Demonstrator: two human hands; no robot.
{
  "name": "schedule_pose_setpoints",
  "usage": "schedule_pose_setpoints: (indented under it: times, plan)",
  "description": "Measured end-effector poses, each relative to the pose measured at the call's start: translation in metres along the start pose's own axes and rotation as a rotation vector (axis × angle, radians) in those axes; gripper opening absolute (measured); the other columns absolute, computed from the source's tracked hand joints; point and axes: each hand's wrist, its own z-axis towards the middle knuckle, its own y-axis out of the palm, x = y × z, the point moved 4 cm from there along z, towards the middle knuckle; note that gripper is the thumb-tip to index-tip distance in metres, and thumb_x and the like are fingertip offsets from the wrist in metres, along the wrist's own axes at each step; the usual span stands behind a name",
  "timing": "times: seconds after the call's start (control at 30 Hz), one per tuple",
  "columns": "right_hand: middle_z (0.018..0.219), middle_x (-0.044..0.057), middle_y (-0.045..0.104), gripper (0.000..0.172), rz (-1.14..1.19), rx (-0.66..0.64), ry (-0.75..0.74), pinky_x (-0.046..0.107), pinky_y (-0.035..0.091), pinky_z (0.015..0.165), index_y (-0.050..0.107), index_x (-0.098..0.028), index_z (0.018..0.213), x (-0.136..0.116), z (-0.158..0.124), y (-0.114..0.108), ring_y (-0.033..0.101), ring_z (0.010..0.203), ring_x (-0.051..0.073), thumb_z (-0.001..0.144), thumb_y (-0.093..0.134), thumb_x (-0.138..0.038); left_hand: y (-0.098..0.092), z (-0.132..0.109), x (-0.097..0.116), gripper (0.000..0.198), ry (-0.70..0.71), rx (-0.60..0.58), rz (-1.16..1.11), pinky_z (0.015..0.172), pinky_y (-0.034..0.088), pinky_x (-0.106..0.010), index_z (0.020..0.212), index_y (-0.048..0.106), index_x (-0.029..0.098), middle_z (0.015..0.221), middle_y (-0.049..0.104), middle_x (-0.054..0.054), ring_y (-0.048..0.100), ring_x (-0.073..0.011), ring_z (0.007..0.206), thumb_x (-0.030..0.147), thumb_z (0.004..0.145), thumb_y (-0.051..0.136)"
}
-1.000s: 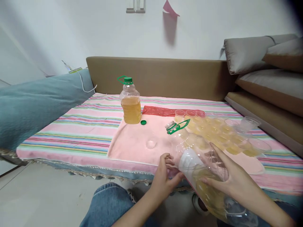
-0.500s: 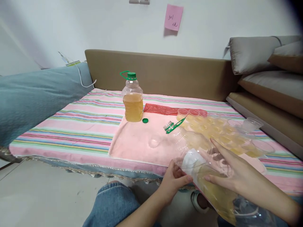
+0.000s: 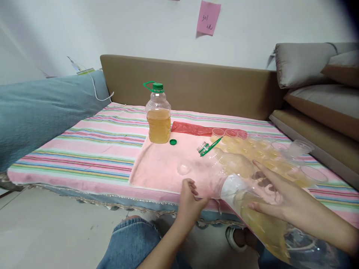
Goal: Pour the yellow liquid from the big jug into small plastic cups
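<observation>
A large clear plastic bottle with yellow liquid lies tilted, its open neck and green handle ring pointing away over the pink towel. My right hand is spread over the bottle's upper side and grips it. My left hand is by the towel's front edge, just left of the bottle, fingers curled; I cannot see anything in it. A small clear cup stands on the towel ahead of my left hand. Several small cups of yellow liquid stand in rows behind the bottle.
A second bottle half full of yellow liquid, green-capped, stands upright at the towel's back left, a loose green cap beside it. A red bag lies behind. A teal cushion is left, sofa cushions right.
The bottle's neck has sunk lower towards the towel. My left hand slid left off the bottle's underside to the towel's edge. The camera tipped up slightly.
</observation>
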Motion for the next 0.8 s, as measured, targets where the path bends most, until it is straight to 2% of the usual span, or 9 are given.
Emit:
schedule_pose_setpoints:
  times: [0.03,0.1,0.17,0.27,0.4,0.53,0.67,0.8]
  plan:
    - [0.112,0.009,0.068,0.099,0.026,-0.045,0.002,0.041,0.055,0.088,0.036,-0.019,0.147,0.002,0.001,0.002,0.067,0.101,0.029,0.066,0.063,-0.068,-0.011,0.005,0.004,0.05,0.095,0.135,0.096,0.075,0.048,-0.034,0.099,0.043,0.021,0.093,0.048,-0.001,0.054,-0.0168,0.082,0.019,0.062,0.077]
    - [0.117,0.011,0.064,0.1,0.045,-0.1,0.009,0.047,0.05,0.094,0.03,-0.02,0.149,0.007,0.002,0.006,0.063,0.107,0.031,0.068,0.063,-0.068,-0.028,0.015,0.014,0.05,0.265,0.341,0.25,0.088,0.046,-0.041,0.106,0.043,0.021,0.101,0.049,-0.004,0.053,-0.0222,0.098,0.02,0.067,0.074]
    - [0.119,0.011,0.062,0.101,0.022,-0.104,0.01,0.05,0.048,0.095,0.027,-0.023,0.15,0.01,0.003,0.007,0.061,0.109,0.032,0.068,0.065,-0.067,-0.037,0.026,0.021,0.061,0.378,0.44,0.361,0.097,0.041,-0.048,0.115,0.041,0.02,0.114,0.049,-0.009,0.048,-0.0283,0.113,0.022,0.065,0.076]
    - [0.12,0.01,0.061,0.102,-0.022,-0.107,-0.018,0.051,0.048,0.095,0.022,-0.025,0.152,0.011,0.003,0.007,0.061,0.11,0.032,0.07,0.064,-0.068,-0.04,0.043,0.025,0.076,0.436,0.438,0.435,0.102,0.038,-0.053,0.125,0.038,0.02,0.128,0.049,-0.013,0.045,-0.0331,0.122,0.024,0.062,0.079]
    - [0.129,0.016,0.058,0.1,-0.088,-0.109,-0.049,0.053,0.046,0.098,0.025,-0.02,0.151,0.008,0.004,0.005,0.056,0.12,0.037,0.072,0.062,-0.068,-0.038,0.056,0.025,0.079,0.424,0.403,0.448,0.101,0.039,-0.053,0.13,0.034,0.021,0.127,0.055,-0.013,0.05,-0.033,0.121,0.023,0.064,0.077]
    - [0.135,0.018,0.055,0.097,-0.157,-0.123,-0.065,0.052,0.047,0.098,0.025,-0.019,0.15,0.005,0.005,0.003,0.052,0.125,0.038,0.073,0.061,-0.067,-0.038,0.057,0.026,0.078,0.41,0.401,0.434,0.099,0.041,-0.052,0.131,0.031,0.022,0.117,0.062,-0.01,0.056,-0.0298,0.114,0.02,0.067,0.074]
    - [0.137,0.017,0.054,0.098,-0.22,-0.106,-0.103,0.051,0.048,0.098,0.022,-0.019,0.151,-0.001,0.009,-0.001,0.054,0.123,0.037,0.074,0.063,-0.062,-0.039,0.056,0.027,0.08,0.402,0.411,0.433,0.098,0.042,-0.05,0.133,0.028,0.023,0.116,0.064,-0.01,0.058,-0.0285,0.112,0.019,0.067,0.074]
    - [0.127,0.018,0.06,0.093,-0.275,-0.113,-0.134,0.051,0.049,0.095,0.03,-0.013,0.147,-0.014,0.012,-0.006,0.057,0.117,0.037,0.074,0.062,-0.06,-0.04,0.054,0.028,0.08,0.393,0.416,0.434,0.097,0.042,-0.048,0.132,0.029,0.022,0.116,0.065,-0.009,0.058,-0.0279,0.112,0.019,0.067,0.074]
